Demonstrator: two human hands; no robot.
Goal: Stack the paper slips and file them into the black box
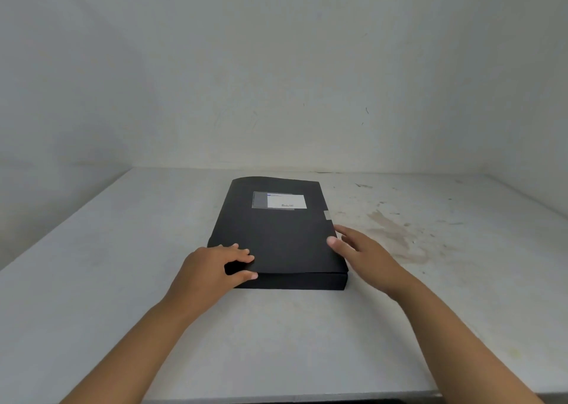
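Observation:
A flat black box [276, 234] lies closed on the white table [92, 280], with a white label [279, 200] on its lid and a small grey tab [327, 215] at its right edge. My left hand [212, 268] grips the box's near left corner, fingers on the lid and thumb at the front edge. My right hand [359, 250] rests against the box's right edge, thumb on the lid, fingers spread beside it. No paper slips are visible.
The table sits in a corner of plain pale walls [276, 81]. Brownish stains [396, 234] mark the tabletop right of the box. The table's near edge [307, 399] runs along the bottom of the view.

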